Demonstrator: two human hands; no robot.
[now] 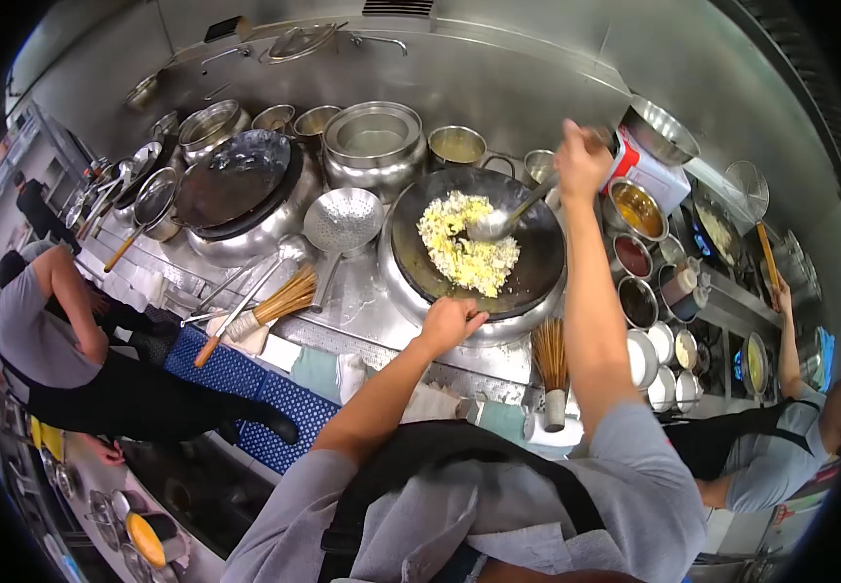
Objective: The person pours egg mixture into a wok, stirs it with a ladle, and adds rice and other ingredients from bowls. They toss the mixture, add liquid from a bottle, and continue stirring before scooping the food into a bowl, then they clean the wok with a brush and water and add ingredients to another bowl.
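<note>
My left hand is closed at the near rim of a dark wok, which sits on a round metal burner. What its fingers grip there is hard to see. Raised at the upper right, my right hand is wrapped round the handle of a metal ladle. The ladle's bowl rests in the wok against a heap of white and yellow food that looks like rice with egg.
Left of the wok lie a perforated strainer, a bamboo brush and a second wok. Another brush lies near the front edge. Sauce pots stand right. Co-workers are at both sides.
</note>
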